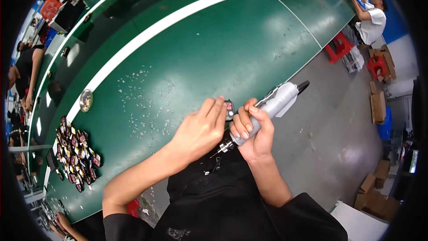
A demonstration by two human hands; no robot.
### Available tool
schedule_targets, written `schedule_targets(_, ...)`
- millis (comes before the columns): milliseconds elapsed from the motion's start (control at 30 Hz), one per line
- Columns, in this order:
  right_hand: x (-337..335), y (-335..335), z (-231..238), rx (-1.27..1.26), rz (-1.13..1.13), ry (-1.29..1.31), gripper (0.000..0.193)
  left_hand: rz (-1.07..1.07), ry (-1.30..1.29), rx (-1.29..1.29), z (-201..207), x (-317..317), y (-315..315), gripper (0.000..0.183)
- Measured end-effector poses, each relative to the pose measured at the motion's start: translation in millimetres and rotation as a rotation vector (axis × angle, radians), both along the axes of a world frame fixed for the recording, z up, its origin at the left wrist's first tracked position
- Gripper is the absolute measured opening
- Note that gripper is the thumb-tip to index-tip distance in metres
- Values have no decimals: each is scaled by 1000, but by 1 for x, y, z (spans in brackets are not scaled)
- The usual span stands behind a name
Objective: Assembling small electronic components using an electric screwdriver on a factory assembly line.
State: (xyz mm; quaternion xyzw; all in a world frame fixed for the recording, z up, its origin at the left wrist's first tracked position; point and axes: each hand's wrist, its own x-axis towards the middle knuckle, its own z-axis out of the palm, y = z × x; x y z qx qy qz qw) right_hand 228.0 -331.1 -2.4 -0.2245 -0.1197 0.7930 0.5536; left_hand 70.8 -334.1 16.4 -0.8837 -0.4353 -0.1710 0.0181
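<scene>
My right hand (253, 130) grips a grey electric screwdriver (273, 107), its metal bit end pointing down-left toward my lap and its black tail up to the right. My left hand (201, 129) is closed over a small dark part with a red patch (229, 108), held at the green table's near edge, right beside the right hand. Most of the part is hidden by my fingers.
A pile of several small dark and red parts (76, 154) lies at the table's (209, 49) left. Tiny screws (142, 102) are scattered mid-table, near a round metal dish (86, 100). Other people work at far left and top right. Red stools (339, 47) and cardboard boxes (378, 107) stand on the floor.
</scene>
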Motion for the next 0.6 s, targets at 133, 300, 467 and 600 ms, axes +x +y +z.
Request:
schedule_targets(133, 22, 21, 16, 258, -51, -49, 13, -16, -33, 8, -5, 2, 0, 34)
schedule_targets(300, 36, 49, 35, 588, -122, -247, 16, -48, 3, 28, -12, 1, -7, 39)
schedule_targets(467, 32, 63, 35, 676, -101, -306, 19, -48, -35, 10, -12, 3, -7, 44)
schedule_targets(600, 27, 71, 29, 686, -71, -317, 20, -54, -2, 9, -14, 3, -4, 38)
